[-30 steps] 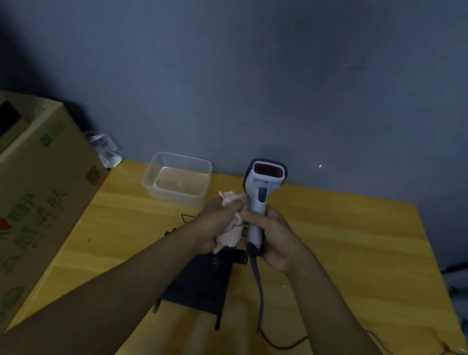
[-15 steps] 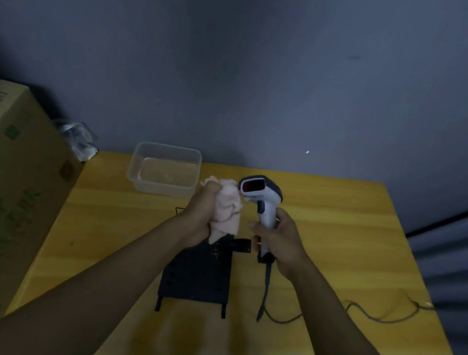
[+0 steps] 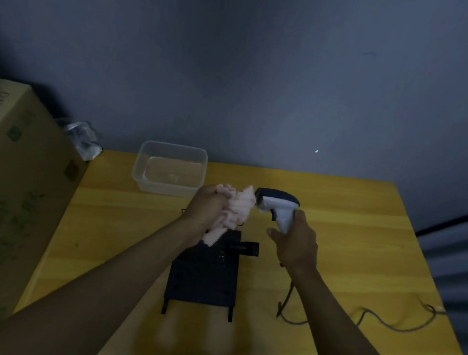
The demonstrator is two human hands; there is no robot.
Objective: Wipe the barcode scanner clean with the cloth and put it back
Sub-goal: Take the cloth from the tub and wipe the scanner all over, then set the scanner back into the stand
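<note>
A white barcode scanner (image 3: 277, 207) with a dark top is held upright above the yellow table (image 3: 351, 245); my right hand (image 3: 295, 244) grips its handle. Its head points left, toward the pale pink cloth (image 3: 236, 210). My left hand (image 3: 208, 208) is bunched around that cloth, whose front edge touches or nearly touches the scanner's window. The scanner's dark cable (image 3: 357, 316) runs down from under my right hand and off across the table to the right. A black flat stand (image 3: 203, 276) lies on the table below both hands.
A clear plastic tub (image 3: 170, 168) sits at the table's back left. A large cardboard box (image 3: 4, 193) stands along the left side, with crumpled plastic (image 3: 83, 136) behind it. A grey wall closes off the back. The table's front edge runs just below my forearms.
The scanner has turned from facing me to pointing left, and has moved right. The cloth now meets its front window rather than its handle. The camera view shifted.
</note>
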